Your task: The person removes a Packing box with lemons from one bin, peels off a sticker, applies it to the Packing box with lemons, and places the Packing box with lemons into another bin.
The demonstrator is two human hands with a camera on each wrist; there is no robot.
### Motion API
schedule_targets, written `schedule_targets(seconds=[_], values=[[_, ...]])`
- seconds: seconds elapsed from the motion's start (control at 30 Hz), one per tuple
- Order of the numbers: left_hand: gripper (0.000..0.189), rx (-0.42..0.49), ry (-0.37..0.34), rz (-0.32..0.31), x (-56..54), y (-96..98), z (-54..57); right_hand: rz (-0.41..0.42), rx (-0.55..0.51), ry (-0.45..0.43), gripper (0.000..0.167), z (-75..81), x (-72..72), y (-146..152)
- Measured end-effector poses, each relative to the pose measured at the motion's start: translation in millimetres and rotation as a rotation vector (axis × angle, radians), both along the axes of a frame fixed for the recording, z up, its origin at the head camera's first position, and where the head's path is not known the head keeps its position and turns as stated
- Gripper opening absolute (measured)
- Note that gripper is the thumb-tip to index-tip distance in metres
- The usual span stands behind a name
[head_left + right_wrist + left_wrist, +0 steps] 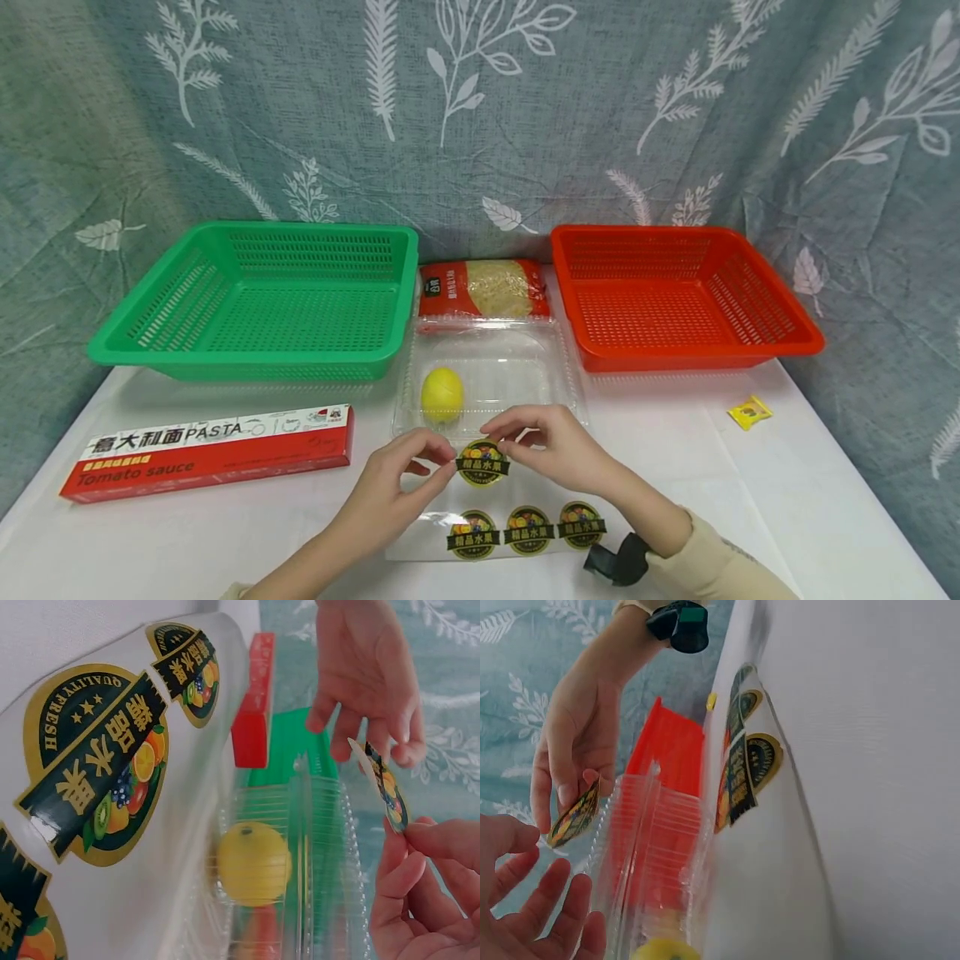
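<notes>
My right hand (558, 446) pinches a round black-and-gold fruit sticker (482, 463) between thumb and fingers, above a sheet of stickers. At the sticker's other edge is my left hand (397, 479), its fingers loosely bent and spread. A narrow gap shows between those fingertips and the sticker in the left wrist view. On the table below lies the clear sticker sheet (420, 546), with several matching stickers (97, 765) in a row near its front edge. Just behind the hands stands a clear plastic container (517, 379) with a yellow lemon (442, 395) at its left.
A green basket (247, 367) stands back left and a red basket (675, 360) back right. Between them lies a red bag of pasta (498, 287). A pasta box (217, 450) is at the left, and a small yellow packet (750, 412) at the right.
</notes>
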State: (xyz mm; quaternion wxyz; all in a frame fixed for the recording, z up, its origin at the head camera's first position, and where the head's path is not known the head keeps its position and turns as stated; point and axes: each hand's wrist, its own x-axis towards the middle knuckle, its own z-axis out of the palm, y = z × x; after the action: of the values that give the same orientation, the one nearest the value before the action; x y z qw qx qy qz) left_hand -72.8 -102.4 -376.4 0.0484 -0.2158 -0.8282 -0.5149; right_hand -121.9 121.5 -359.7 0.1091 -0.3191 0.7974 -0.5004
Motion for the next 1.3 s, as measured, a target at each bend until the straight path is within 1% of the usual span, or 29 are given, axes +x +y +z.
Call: schedule_targets(seconds=[0.1, 0.23, 0.43, 0.57, 0.7, 0.97, 1.07, 1.13, 1.3], values=[[0.008, -0.001, 0.033, -0.012, -4.4, 5.0, 2.0, -0.012, -0.012, -0.002, 0.018, 1.6, -0.5, 0.7], [0.012, -0.025, 0.045, -0.017, -10.9, 9.4, 3.4, -0.025, -0.039, -0.002, 0.014, 3.6, -2.3, 1.6], [0.015, -0.021, 0.046, 0.008, -19.3, 16.7, 7.0, -0.057, -0.056, 0.012, 0.012, 6.9, -5.6, 4.8], [0.016, -0.004, 0.040, 0.041, -24.8, 20.7, 9.9, -0.077, -0.059, 0.018, 0.011, 8.7, -7.3, 6.9], [0.015, 0.023, 0.030, 0.064, -30.5, 22.6, 11.9, -0.098, -0.058, 0.019, 0.014, 10.1, -9.3, 7.5], [0.012, 0.058, -0.052, 0.137, -44.7, 21.1, 21.1, -0.181, -0.088, 0.006, 0.017, 11.5, -20.2, 6.0], [0.013, 0.058, -0.068, 0.149, -50.0, 21.6, 23.3, -0.213, -0.079, 0.004, 0.016, 11.4, -25.4, 5.2], [0.013, 0.051, -0.071, 0.156, -53.6, 22.3, 23.7, -0.232, -0.069, 0.006, 0.016, 11.6, -28.4, 4.6], [0.015, 0.027, -0.044, 0.152, -64.3, 24.5, 23.5, -0.265, -0.066, 0.023, 0.018, 11.9, -36.7, 2.6]])
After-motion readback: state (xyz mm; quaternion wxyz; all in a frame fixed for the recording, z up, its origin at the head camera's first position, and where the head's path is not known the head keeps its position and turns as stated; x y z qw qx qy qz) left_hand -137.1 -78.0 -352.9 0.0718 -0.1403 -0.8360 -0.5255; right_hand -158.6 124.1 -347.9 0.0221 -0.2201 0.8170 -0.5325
